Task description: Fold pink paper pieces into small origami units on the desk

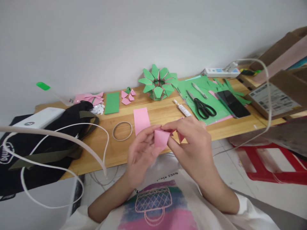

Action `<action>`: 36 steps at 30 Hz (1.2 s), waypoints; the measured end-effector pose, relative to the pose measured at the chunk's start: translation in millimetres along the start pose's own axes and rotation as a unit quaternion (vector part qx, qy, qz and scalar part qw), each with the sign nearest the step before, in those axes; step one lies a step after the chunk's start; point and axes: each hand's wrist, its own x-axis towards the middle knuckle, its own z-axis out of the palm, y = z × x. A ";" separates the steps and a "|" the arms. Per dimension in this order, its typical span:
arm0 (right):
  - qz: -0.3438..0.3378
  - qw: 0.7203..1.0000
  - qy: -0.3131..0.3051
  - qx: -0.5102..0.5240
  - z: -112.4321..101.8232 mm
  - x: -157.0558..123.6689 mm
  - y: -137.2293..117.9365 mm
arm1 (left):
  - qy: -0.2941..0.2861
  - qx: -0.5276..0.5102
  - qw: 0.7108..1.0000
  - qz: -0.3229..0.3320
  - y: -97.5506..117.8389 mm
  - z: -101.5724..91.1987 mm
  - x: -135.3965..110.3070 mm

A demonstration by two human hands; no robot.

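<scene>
Both my hands hold a folded pink paper piece (pixel 161 137) in front of the wooden table's near edge (pixel 112 159). My left hand (pixel 141 151) pinches its left side with fingers closed. On the paper's right side and top, my right hand (pixel 194 143) grips with curled fingers. Just beyond them a flat pink paper strip (pixel 141 120) lies on the table beside a tape ring (pixel 122 131). A green and pink folded paper flower (pixel 157 83) stands near the wall.
Black scissors (pixel 203 108), a glue tube (pixel 182 108), a pen and a phone (pixel 233 103) lie on green paper at right. Small pink folded pieces (pixel 128 96) and a green strip (pixel 112 103) lie at left. A black bag (pixel 48 140) with white cables covers the left end. Cardboard boxes and a red stool stand at right.
</scene>
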 end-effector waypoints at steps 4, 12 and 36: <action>0.021 1.000 -0.004 -0.023 -0.9 2.7 -0.1 | 0.080 0.029 0.996 -0.033 -2.9 0.5 4.9; 0.027 0.998 -0.025 -0.047 -3.1 3.0 0.0 | 0.159 0.023 0.984 -0.072 -3.3 3.4 14.3; 0.116 0.946 -0.219 0.210 -38.6 16.4 22.5 | 0.115 0.091 0.988 -0.055 10.1 1.6 10.2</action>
